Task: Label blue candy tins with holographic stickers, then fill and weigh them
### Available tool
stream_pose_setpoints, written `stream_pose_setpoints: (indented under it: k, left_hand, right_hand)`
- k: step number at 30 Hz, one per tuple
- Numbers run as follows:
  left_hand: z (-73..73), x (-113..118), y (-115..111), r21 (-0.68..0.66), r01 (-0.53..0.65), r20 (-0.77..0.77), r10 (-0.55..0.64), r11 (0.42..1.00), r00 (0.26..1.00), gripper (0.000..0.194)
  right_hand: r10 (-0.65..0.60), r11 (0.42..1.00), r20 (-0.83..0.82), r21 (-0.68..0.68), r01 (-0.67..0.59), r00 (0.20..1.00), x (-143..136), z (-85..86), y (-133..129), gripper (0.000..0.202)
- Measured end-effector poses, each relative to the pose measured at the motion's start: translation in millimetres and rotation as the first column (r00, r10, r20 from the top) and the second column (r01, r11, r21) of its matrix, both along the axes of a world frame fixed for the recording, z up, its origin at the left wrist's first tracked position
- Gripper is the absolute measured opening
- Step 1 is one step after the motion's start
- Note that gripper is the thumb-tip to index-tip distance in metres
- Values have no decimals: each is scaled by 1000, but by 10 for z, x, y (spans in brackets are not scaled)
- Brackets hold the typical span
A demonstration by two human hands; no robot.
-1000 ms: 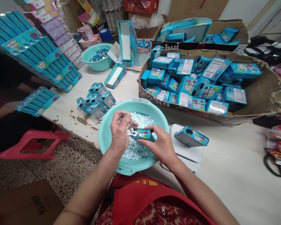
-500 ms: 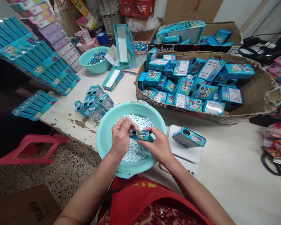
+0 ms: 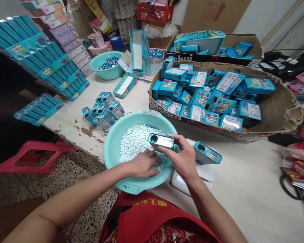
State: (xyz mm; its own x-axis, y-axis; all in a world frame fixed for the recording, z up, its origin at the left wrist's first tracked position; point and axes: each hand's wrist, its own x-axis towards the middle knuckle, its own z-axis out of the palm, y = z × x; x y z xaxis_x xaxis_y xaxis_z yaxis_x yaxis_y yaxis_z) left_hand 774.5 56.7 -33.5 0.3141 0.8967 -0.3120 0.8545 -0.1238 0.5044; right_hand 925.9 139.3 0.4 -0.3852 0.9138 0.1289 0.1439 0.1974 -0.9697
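My right hand (image 3: pixel 183 157) grips a small blue candy box (image 3: pixel 161 141) with a round hole in its end, holding it above the basin. Lower down, my left hand (image 3: pixel 143 164) reaches palm down into the small white candies (image 3: pixel 135 136), fingers spread and partly sunk among them. The candies lie in a turquoise plastic basin (image 3: pixel 110 148). To the right, another blue candy box (image 3: pixel 207 152) stands on a white scale (image 3: pixel 209 173), partly behind my right hand.
A cut-down carton (image 3: pixel 276 118) full of blue boxes stands behind the scale. Several boxes (image 3: pixel 103 111) cluster left of the basin, near stacked display trays (image 3: pixel 50 67). A second turquoise bowl (image 3: pixel 108 72) holds shiny wrapped pieces. A red stool (image 3: pixel 30 157) is at left.
My left hand has left the box's hole and dropped into the candies. My right hand has moved slightly right and turned the box, so its end faces up.
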Motion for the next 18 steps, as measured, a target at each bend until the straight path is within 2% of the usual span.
stream_pose_setpoints:
  k: [3, 5, 7, 8, 9, 10, 11, 12, 13, 14, 15, 16, 17, 18]
  left_hand:
    - [48, -43, -85, -95, 61, -95, -70, 994, 993, 33]
    - [52, -143, -139, -167, 15, -135, -37, 986, 990, 31]
    - [49, -261, -178, -194, -120, -150, 91, 974, 985, 25]
    - [54, -317, -189, -178, -214, -124, 194, 961, 973, 22]
    - [68, -367, -195, -157, -328, -66, 321, 932, 945, 19]
    - [94, -404, -193, -148, -455, 23, 463, 878, 886, 16]
    - [131, -427, -185, -163, -580, 144, 601, 798, 786, 16]
    - [178, -433, -170, -206, -683, 285, 711, 701, 643, 17]
    - [232, -420, -149, -270, -750, 430, 773, 604, 467, 19]
    - [290, -390, -121, -337, -782, 563, 778, 525, 280, 22]
    - [345, -346, -87, -390, -790, 675, 730, 474, 105, 24]
    - [395, -293, -50, -422, -788, 761, 647, 448, -40, 25]
    - [438, -236, -10, -434, -787, 820, 553, 437, -145, 25]
    - [472, -181, 29, -436, -791, 856, 469, 430, -217, 24]
  right_hand:
    - [17, 1000, -17, 6, -17, 1000, -6, -6, -9, 34]
    - [46, 999, 8, 25, -46, 999, -12, -23, -20, 34]
    - [65, 996, 71, 54, -69, 995, -20, -51, -31, 33]
    - [74, 994, 107, 70, -82, 992, -25, -67, -37, 32]
    - [84, 992, 138, 85, -96, 987, -31, -85, -42, 32]
    - [95, 989, 163, 100, -112, 982, -38, -103, -48, 32]
    - [107, 985, 183, 114, -129, 977, -48, -120, -54, 33]
    - [119, 981, 199, 129, -147, 973, -61, -135, -62, 33]
    - [131, 976, 215, 143, -164, 968, -77, -147, -72, 33]
    - [143, 971, 231, 155, -182, 962, -97, -154, -87, 32]
    - [158, 966, 243, 164, -201, 957, -118, -155, -105, 31]
    - [177, 960, 248, 169, -222, 952, -140, -149, -127, 30]
    - [196, 955, 250, 171, -242, 948, -160, -137, -152, 28]
    - [212, 951, 249, 170, -258, 945, -177, -118, -178, 27]
